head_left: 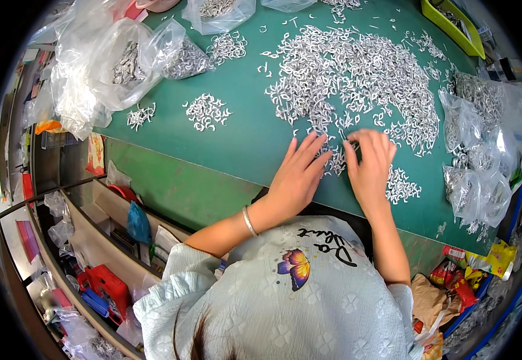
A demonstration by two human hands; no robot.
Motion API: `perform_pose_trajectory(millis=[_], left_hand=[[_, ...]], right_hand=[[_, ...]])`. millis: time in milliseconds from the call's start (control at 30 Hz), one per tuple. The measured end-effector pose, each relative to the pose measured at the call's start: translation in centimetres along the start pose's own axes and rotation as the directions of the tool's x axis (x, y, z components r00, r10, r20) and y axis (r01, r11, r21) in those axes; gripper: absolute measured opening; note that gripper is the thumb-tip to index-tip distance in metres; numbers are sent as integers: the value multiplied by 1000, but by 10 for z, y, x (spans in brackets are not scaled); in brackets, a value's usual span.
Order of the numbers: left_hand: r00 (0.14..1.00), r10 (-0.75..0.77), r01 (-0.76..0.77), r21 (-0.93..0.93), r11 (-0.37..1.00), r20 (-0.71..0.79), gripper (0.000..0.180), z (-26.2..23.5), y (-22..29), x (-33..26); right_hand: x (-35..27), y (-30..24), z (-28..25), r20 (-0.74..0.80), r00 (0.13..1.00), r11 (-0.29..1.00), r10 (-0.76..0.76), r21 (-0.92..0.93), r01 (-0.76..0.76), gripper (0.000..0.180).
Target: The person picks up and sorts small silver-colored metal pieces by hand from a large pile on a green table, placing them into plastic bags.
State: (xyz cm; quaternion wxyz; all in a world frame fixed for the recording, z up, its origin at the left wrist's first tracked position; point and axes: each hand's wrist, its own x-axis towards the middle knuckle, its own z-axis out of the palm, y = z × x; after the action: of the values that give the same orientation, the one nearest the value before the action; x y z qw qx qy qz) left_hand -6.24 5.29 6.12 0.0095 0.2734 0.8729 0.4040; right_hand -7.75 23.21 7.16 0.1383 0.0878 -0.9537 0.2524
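Note:
Many small silvery curved metal pieces [357, 66] lie in a large heap on a green table [225, 141]. My left hand [301, 170] rests at the heap's near edge, its fingers stretched out and slightly apart. Across from it, my right hand [372, 161] bends over the same pieces, thumb apart from the fingers, its fingertips a little blurred. Between the hands lies a small cluster of pieces [334, 163], partly hidden by the fingers. A smaller pile [402, 186] sits just right of my right hand. Nothing shows clearly held in either hand.
Small piles [207, 112] lie left on the table. Clear plastic bags with metal pieces [184, 59] stand at the far left, and more bags [483, 192] crowd the right edge. A yellow-green tray [453, 30] is at the far right. An open drawer [102, 258] sits lower left.

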Motion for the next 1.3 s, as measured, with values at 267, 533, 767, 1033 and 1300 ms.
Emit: perform_pose_trajectory(millis=[267,533,767,1033,1300], left_hand=[[985,-29,41,66,997,-169,38,-15,-21,7],[963,-5,70,231,970,-269,31,-14,-42,66],[975,27,27,242,970,-219,19,-4,-50,69],[967,10,24,131,991,-253,14,-13,-45,82],[916,-347,363,-788,498,203,15,-10,-16,70]], right_hand=[[24,3,8,166,986,996,28,-90,-13,13],[18,-2,17,112,990,981,84,-185,-62,18],[20,10,13,28,998,998,59,-13,-58,17],[2,38,-6,181,847,467,499,767,-439,14],[2,14,-20,527,780,-282,337,847,-451,20]])
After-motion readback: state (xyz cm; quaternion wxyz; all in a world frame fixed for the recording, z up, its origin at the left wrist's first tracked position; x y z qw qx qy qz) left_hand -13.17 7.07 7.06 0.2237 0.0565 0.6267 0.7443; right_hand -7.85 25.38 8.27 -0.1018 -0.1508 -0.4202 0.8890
